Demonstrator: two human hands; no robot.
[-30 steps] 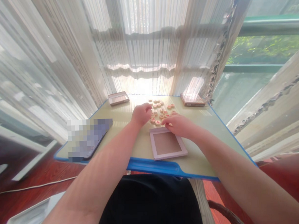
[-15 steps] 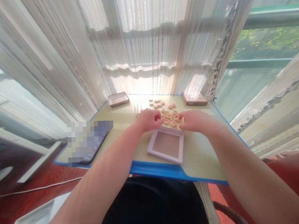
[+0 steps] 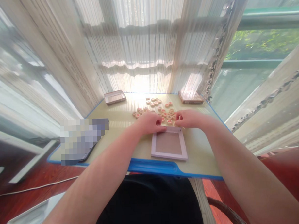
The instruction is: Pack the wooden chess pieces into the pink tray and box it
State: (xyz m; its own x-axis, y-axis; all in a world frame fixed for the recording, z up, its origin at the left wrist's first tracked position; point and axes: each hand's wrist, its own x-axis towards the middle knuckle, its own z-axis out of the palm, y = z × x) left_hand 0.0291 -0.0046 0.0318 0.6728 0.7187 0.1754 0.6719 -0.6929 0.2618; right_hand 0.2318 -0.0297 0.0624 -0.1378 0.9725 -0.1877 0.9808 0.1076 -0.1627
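Round wooden Chinese chess pieces [image 3: 169, 121], some with red markings, lie spread over the table in front of my hands. A shallow whitish box [image 3: 154, 151] with a brownish bottom lies near the front edge. My left hand [image 3: 151, 122] is curled at the box's far left corner, its thumb on the rim. My right hand [image 3: 189, 118] is at the far right corner, beside the pieces. Its thumb and fingers are bent together, and what lies between them is hard to see.
On the table [image 3: 200, 156] a shallow open lid [image 3: 115, 97] stands at the back left and a flat box [image 3: 191, 98] at the back right. A dark flat device, partly blurred out [image 3: 92, 148], lies on the left. Curtains hang behind.
The whitish box has turned slightly and now sits squarer to me. My left thumb has come onto its rim. My right hand has shifted slightly left, and the view has shifted a little.
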